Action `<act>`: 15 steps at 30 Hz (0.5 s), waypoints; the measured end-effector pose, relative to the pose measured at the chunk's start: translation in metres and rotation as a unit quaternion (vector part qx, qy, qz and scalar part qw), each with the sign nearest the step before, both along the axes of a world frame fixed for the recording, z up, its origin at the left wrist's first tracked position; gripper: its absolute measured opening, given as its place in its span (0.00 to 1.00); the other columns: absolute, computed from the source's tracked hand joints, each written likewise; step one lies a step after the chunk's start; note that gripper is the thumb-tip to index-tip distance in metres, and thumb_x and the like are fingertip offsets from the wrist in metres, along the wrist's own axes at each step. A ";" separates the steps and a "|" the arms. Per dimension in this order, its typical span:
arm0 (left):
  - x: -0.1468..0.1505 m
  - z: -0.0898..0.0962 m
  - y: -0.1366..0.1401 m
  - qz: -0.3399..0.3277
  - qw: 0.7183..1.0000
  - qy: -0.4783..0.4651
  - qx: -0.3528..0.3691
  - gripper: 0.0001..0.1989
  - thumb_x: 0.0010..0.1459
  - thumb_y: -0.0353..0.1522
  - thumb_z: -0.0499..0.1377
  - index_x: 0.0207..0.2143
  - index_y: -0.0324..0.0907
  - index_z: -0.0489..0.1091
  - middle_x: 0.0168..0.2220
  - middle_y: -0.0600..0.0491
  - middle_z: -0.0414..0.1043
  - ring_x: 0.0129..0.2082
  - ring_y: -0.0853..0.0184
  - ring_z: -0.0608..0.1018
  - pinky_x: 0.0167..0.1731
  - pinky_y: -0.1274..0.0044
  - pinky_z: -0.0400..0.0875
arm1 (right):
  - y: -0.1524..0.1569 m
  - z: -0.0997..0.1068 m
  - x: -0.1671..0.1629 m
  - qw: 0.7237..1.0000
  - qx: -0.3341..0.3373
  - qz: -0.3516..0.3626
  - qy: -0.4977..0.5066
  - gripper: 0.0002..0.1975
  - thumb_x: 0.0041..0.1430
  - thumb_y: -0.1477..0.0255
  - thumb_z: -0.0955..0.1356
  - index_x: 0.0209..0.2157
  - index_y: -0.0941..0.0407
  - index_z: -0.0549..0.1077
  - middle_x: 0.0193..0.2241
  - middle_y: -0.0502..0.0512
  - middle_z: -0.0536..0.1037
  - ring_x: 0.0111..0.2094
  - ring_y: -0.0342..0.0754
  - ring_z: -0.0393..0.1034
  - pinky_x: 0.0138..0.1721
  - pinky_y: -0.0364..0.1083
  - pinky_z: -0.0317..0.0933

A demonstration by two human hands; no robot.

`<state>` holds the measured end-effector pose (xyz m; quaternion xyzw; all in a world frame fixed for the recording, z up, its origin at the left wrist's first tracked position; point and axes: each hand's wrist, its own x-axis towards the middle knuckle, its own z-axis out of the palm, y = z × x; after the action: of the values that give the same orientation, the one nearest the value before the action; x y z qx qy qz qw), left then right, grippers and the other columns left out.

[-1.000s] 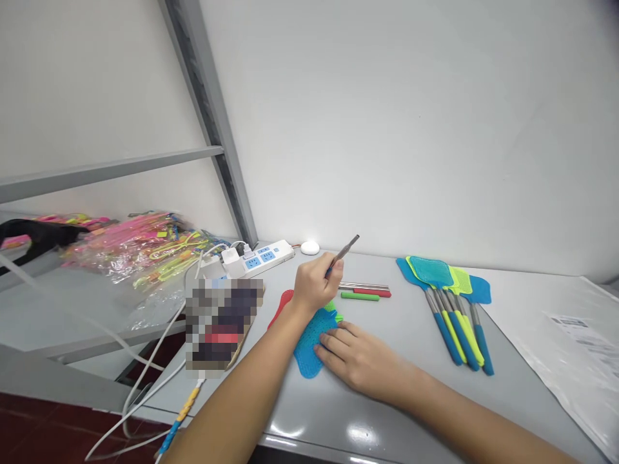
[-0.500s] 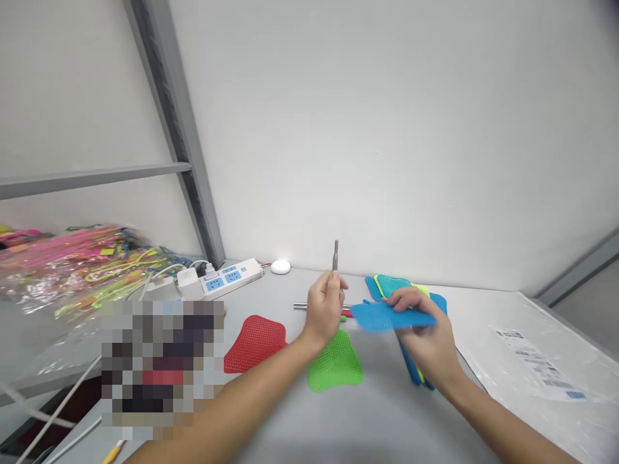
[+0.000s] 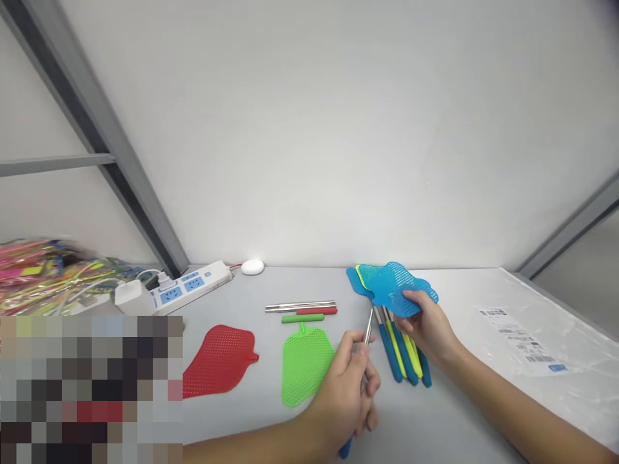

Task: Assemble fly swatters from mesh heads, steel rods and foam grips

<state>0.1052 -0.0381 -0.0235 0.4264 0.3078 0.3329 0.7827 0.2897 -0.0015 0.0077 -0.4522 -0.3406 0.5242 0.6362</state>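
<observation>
My left hand (image 3: 351,386) is closed around a metal fly swatter rod (image 3: 368,325) with a blue handle (image 3: 345,448) showing below the fingers. My right hand (image 3: 425,322) pinches the edge of a blue mesh fly swatter head (image 3: 394,287). The rod's tip is at the head's narrow neck; I cannot tell whether it sits inside. Behind and beneath my right hand lie several fly swatters with blue and yellow handles (image 3: 397,351). A loose green swatter head (image 3: 305,367) is left of my left hand, and a red swatter head (image 3: 225,357) lies farther left.
Metal rods (image 3: 300,307), a green handle (image 3: 302,318) and a red handle (image 3: 316,311) lie mid-table. A power strip (image 3: 193,283) and a round white device (image 3: 252,267) stand near the wall. Plastic-wrapped items are at left; a white plastic bag (image 3: 522,335) covers the right.
My left hand has moved down and right, bringing the rod from upright to beside the blue head. My right hand has turned the head so its mesh faces me. The view has shifted right.
</observation>
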 end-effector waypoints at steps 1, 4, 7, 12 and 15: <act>-0.005 -0.001 0.000 -0.013 1.000 -0.001 0.008 0.18 0.65 0.47 0.48 0.50 0.46 0.57 0.23 0.64 0.63 0.07 0.79 0.53 0.13 0.80 0.60 | 0.001 -0.005 -0.001 1.000 -0.001 0.007 0.001 0.18 0.55 0.64 0.68 0.17 0.54 0.59 0.10 0.44 0.60 0.12 0.38 0.51 0.16 0.42 0.50; -0.023 -0.003 0.002 -0.024 1.000 0.018 0.006 0.17 0.66 0.45 0.48 0.51 0.46 0.57 0.23 0.65 0.62 0.07 0.80 0.53 0.15 0.80 0.59 | 0.003 -0.015 -0.004 0.999 -0.009 0.036 0.000 0.19 0.53 0.64 0.69 0.16 0.54 0.59 0.11 0.44 0.59 0.12 0.38 0.51 0.16 0.42 0.48; -0.035 -0.004 0.004 -0.029 0.999 0.042 0.013 0.20 0.65 0.47 0.48 0.51 0.44 0.57 0.20 0.66 0.59 0.07 0.79 0.53 0.16 0.80 0.59 | 0.004 -0.019 -0.005 0.998 -0.019 0.054 0.000 0.19 0.53 0.65 0.69 0.16 0.54 0.59 0.12 0.44 0.59 0.12 0.38 0.51 0.15 0.42 0.47; -0.036 -0.003 0.005 -0.071 0.993 0.075 0.051 0.22 0.65 0.49 0.48 0.51 0.43 0.58 0.19 0.65 0.59 0.09 0.79 0.55 0.15 0.81 0.56 | 0.003 -0.022 -0.001 0.998 -0.036 0.051 0.004 0.19 0.52 0.63 0.69 0.18 0.53 0.58 0.12 0.42 0.58 0.12 0.38 0.47 0.15 0.42 0.45; -0.035 -0.001 0.006 -0.082 0.991 0.086 0.055 0.22 0.65 0.49 0.47 0.51 0.43 0.58 0.19 0.65 0.58 0.09 0.78 0.56 0.12 0.82 0.51 | 0.001 -0.022 0.003 0.998 -0.045 0.053 -0.003 0.20 0.53 0.64 0.70 0.16 0.53 0.58 0.11 0.42 0.56 0.13 0.38 0.46 0.15 0.42 0.44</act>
<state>0.0705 -0.0320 -0.0241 0.5195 0.3190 0.2461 0.7535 0.2927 -0.0003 -0.0138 -0.4630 -0.3422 0.5709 0.5854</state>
